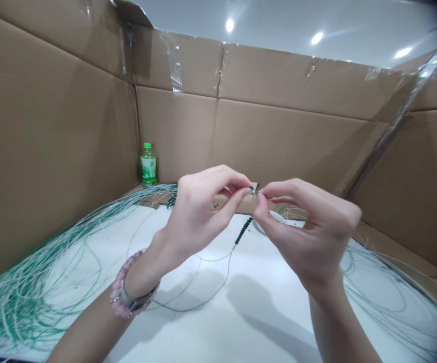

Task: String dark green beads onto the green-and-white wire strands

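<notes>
My left hand (199,214) and my right hand (311,227) meet in the middle of the view, their fingertips pinching a thin wire (255,190) with a small green piece at its end. Just below the fingertips hangs a short string of dark beads (244,231) threaded on a thin grey-green wire, which loops down onto the white tabletop (264,312). A white strip or cord (281,218) shows behind my right fingers. Its ends are hidden by my hand. A pink beaded bracelet (125,287) and a wristwatch (135,302) sit on my left wrist.
Large tangles of thin green-white wire (33,287) spread over the left side, and more wire (388,297) lies at the right. Taped cardboard walls (279,136) surround the table on three sides. A green-labelled plastic bottle (148,165) stands in the far left corner.
</notes>
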{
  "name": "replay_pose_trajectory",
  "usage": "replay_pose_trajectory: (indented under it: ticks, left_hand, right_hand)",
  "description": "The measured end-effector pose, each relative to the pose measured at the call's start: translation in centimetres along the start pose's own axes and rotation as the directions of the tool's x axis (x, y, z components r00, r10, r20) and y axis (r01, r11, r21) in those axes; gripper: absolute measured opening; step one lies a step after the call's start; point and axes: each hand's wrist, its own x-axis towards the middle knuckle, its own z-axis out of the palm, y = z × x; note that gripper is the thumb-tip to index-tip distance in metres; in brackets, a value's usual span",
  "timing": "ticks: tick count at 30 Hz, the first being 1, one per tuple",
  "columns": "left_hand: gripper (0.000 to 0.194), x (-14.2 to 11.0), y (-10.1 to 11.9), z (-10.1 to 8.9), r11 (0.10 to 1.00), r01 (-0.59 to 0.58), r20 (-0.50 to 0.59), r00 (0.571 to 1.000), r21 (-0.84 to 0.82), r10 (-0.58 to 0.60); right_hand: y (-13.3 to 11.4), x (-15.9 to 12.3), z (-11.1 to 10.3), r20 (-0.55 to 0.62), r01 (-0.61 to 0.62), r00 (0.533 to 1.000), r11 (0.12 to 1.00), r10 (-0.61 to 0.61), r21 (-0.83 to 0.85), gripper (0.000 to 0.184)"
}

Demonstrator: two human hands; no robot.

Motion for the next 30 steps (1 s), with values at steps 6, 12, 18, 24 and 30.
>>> replay_pose_trajectory:
  ticks: [6,12,18,24,30]
  left_hand:
    - [0.009,0.05,0.0,0.04,0.998,-0.037,0.011,0.999,0.043,0.037]
    - [0.009,0.03,0.06,0.04,0.996,-0.057,0.02,0.998,0.069,0.055]
    - [0.009,0.05,0.01,0.0,0.996,-0.056,0.023,0.998,0.072,0.054]
    - [0.01,0.02,0.03,0.03,0.997,-0.049,0.024,0.999,0.068,0.047]
    - [0.011,-0.02,-0.11,0.05,0.996,-0.066,0.038,0.997,0.052,0.064]
  right_hand:
    - [0.0,-0.08,0.06,0.01,0.001,1.0,1.0,-0.002,0.027,0.016]
    - [-0.09,-0.04,0.05,0.024,-0.013,1.0,0.999,0.012,0.036,0.016]
    - [0.08,-0.13,-0.12,0.033,-0.03,0.999,0.999,0.03,0.018,0.016]
    - [0.14,-0.18,-0.13,0.031,-0.026,0.999,0.999,0.024,0.035,0.016]
    - [0.06,-0.2,-0.15,0.036,-0.023,0.999,0.999,0.022,0.03,0.014]
